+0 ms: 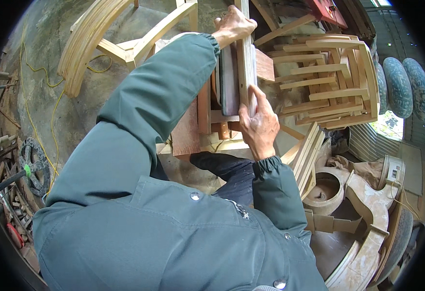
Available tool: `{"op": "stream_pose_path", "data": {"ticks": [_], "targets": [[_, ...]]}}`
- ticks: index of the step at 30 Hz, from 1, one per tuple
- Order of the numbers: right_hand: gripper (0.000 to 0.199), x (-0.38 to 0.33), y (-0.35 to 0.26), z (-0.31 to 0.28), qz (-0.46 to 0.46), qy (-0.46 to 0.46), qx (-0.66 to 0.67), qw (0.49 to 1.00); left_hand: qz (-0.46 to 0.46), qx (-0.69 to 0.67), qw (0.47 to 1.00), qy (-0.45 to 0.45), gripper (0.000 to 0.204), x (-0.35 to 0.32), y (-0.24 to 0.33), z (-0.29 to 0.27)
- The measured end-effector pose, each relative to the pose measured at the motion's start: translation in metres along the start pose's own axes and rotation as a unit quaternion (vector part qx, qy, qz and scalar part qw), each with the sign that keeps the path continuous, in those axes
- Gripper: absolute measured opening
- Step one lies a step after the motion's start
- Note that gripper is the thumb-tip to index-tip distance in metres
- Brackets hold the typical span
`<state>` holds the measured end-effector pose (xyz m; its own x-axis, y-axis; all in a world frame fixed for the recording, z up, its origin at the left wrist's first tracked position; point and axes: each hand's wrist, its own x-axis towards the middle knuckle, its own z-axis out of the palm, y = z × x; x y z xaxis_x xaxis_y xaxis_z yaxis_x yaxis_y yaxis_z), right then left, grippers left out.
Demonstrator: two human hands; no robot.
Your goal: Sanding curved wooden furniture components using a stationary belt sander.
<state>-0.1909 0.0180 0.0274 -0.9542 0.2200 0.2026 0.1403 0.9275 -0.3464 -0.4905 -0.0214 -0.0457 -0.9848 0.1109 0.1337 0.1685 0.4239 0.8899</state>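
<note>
A long pale wooden bar [246, 65] runs away from me, standing beside a grey, belt-like flat surface [229, 82] set in a wooden frame. My left hand [235, 25] is closed over its far part, knuckles up. Close to the near end, my right hand [260, 121] grips the bar with thumb and fingers on either side. The bar appears to touch the grey surface along one side. Under and around it are reddish-brown boards [187, 131]. The undersides of my fingers are hidden.
Curved wooden frame parts [93, 41] stand at the far left. Slatted wooden frames [326, 80] are stacked on the right, near blue mottled rounded objects [398, 87]. A large dusty machine [363, 194] stands at lower right. Yellow cord [52, 126] crosses the floor beside scrap wood [8, 194].
</note>
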Motion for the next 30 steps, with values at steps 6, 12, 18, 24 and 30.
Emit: {"op": "stream_pose_path", "data": {"ticks": [6, 12, 18, 24, 30], "targets": [[0.06, 0.041, 0.0, 0.024, -0.03, 0.026, -0.053, 0.998, -0.043, -0.107, 0.993, -0.008, 0.059, 0.025, 0.02, -0.017], [0.057, 0.097, -0.002, 0.05, -0.066, 0.063, -0.044, 0.995, -0.037, -0.241, 0.97, -0.016, 0.066, 0.065, 0.01, -0.008], [0.056, 0.135, 0.004, 0.064, -0.093, 0.128, -0.046, 0.986, -0.046, -0.23, 0.972, -0.019, 0.064, 0.09, 0.043, -0.012], [0.059, 0.153, -0.001, 0.065, -0.067, 0.131, -0.029, 0.989, -0.008, -0.219, 0.976, -0.021, 0.063, 0.115, 0.059, -0.013], [0.058, 0.171, -0.003, 0.07, -0.088, 0.175, -0.034, 0.98, 0.057, -0.213, 0.975, 0.003, 0.062, 0.127, 0.077, -0.027]]}}
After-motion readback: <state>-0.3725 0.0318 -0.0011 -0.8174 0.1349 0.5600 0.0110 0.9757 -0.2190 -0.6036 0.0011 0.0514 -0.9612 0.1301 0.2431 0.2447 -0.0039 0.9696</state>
